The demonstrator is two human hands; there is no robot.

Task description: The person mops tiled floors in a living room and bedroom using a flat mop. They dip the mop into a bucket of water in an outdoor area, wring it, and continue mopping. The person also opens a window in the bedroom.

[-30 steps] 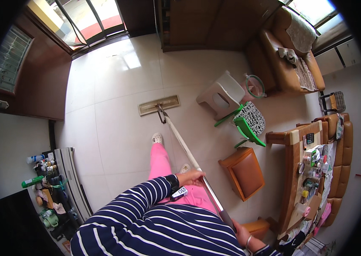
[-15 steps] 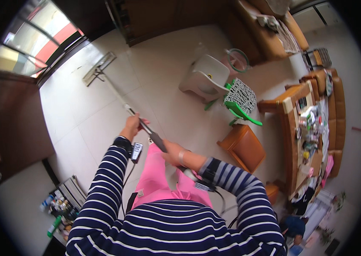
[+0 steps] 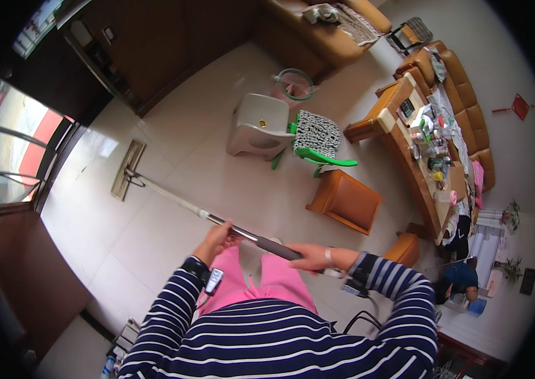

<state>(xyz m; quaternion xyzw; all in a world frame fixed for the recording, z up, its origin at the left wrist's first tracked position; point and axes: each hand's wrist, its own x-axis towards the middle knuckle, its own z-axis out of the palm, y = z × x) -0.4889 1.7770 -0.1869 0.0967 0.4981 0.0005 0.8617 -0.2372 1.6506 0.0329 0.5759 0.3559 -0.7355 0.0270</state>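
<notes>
A flat mop [image 3: 172, 197] stretches from my hands to the upper left, its rectangular head [image 3: 127, 169] flat on the pale tiled floor. My left hand [image 3: 217, 242] is closed round the metal part of the handle. Further back, my right hand [image 3: 315, 257] grips the handle by the dark grey sleeve [image 3: 279, 248]. The handle slants across in front of my pink trousers. Both wrists carry dark bands with small devices, and some of the fingers are hidden behind the handle.
A white plastic stool [image 3: 260, 123], a green chair with a patterned seat [image 3: 316, 134] and a brown leather stool [image 3: 349, 201] stand to the right. Beyond them is a cluttered wooden table [image 3: 406, 158]. A waste bin [image 3: 294, 85] stands behind the white stool. At right, a person [image 3: 460, 281] is visible.
The view has turned, shifting the furniture leftward. The mop handle now lies flatter across the view, and my right hand is farther right. Both hands have kept hold of the mop.
</notes>
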